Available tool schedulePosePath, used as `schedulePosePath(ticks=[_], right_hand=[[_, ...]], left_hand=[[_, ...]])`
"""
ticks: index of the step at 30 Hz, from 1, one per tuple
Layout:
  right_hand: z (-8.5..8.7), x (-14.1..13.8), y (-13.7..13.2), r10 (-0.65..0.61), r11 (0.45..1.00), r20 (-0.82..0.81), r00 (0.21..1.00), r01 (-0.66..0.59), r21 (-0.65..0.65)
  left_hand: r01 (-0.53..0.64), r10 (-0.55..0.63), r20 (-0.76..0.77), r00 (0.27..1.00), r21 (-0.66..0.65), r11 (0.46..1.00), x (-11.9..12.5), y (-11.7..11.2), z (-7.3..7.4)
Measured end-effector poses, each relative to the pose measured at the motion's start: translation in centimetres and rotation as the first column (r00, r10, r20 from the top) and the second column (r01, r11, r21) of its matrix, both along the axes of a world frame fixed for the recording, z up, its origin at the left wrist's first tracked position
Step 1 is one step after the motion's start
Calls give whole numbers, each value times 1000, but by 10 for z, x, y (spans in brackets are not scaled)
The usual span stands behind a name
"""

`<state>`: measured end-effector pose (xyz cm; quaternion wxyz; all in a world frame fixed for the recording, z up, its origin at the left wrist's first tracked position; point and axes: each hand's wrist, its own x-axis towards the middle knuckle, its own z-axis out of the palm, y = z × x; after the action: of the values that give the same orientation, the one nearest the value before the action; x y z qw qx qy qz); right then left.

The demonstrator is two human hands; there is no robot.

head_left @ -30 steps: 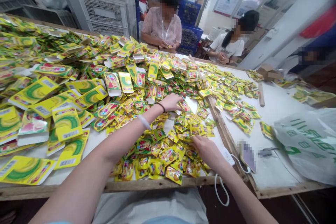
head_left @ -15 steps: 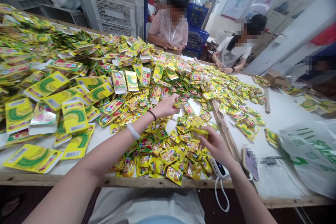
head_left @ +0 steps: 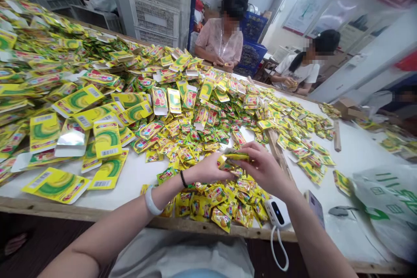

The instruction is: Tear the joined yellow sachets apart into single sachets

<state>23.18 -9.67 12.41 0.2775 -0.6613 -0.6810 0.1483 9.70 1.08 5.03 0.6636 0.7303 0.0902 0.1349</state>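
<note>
Both my hands meet above a heap of small yellow and green sachets (head_left: pixel 224 202) near the table's front edge. My left hand (head_left: pixel 208 169) is closed on a few sachets, and my right hand (head_left: pixel 263 167) pinches the same small stack of sachets (head_left: pixel 235 155) from the other side. A black band and a white band circle my left wrist. Larger flat yellow and green cartons (head_left: pixel 106 139) lie spread over the left of the table (head_left: pixel 130 178).
A white power bank (head_left: pixel 277 213) with a cable sits by my right forearm, a phone (head_left: pixel 315 206) beside it. A printed plastic bag (head_left: pixel 387 208) lies at right. Two people sit at the far side handling sachets. Grey crates (head_left: pixel 153 13) stand behind.
My left hand drew back from the middle of the pile toward me. My right hand rose with sachets, and the two hands came together on one small stack.
</note>
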Motion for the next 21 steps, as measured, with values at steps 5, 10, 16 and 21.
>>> schedulePosePath(ticks=[5,10,16,21], right_hand=[[2,-10,-16,76,983,131,988,-53,-175],[-18,3,-34,1,988,-308,951,-49,-148],[-44,8,-52,-105,993,-502,858,118,-6],[-41,13,-65,-162,978,-451,878,82,-192]], left_hand=[[32,-27,-24,999,266,964,-1,-10,-10],[165,-168,57,984,44,985,-1,-21,-18],[318,-313,59,948,-155,935,-4,-29,-11],[307,-334,-61,941,-269,913,3,-36,-15]])
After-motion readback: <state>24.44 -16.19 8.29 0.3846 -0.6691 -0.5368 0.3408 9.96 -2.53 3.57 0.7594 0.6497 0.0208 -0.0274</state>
